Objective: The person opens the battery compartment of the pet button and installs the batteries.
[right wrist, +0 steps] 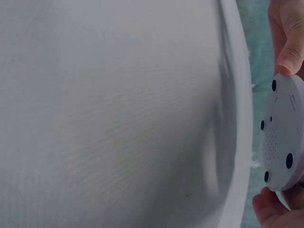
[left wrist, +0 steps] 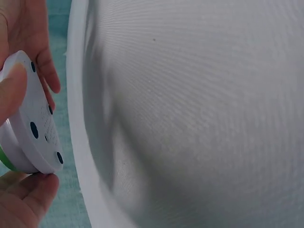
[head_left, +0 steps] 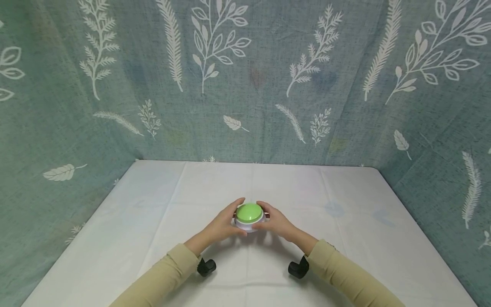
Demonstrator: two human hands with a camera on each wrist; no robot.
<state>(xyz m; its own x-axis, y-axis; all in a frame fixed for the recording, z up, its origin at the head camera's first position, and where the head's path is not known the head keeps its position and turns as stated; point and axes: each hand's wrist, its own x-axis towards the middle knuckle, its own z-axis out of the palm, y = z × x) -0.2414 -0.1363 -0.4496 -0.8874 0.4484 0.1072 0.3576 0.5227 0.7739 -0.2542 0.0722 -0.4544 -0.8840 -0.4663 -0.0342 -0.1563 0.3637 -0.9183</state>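
Both hands grip a round push button (head_left: pixel 249 212) with a bright green dome and a white base, one hand at each side of it. My left hand (head_left: pixel 222 224) has its thumb on the near side and its fingers round the far left. The right hand (head_left: pixel 280 221) mirrors this from the right. Raised off the table, the button casts a shadow below it. In the left wrist view its white underside (left wrist: pixel 40 118) shows dark round feet. The underside (right wrist: pixel 280 128) in the right wrist view also has a patch of small holes.
A white cloth covers the table (head_left: pixel 215 183), with creases running across it. Green-grey fabric with white leaf prints (head_left: pixel 253 68) stands behind the table and along both sides. Black wrist devices (head_left: pixel 206 267) hang below both sleeves.
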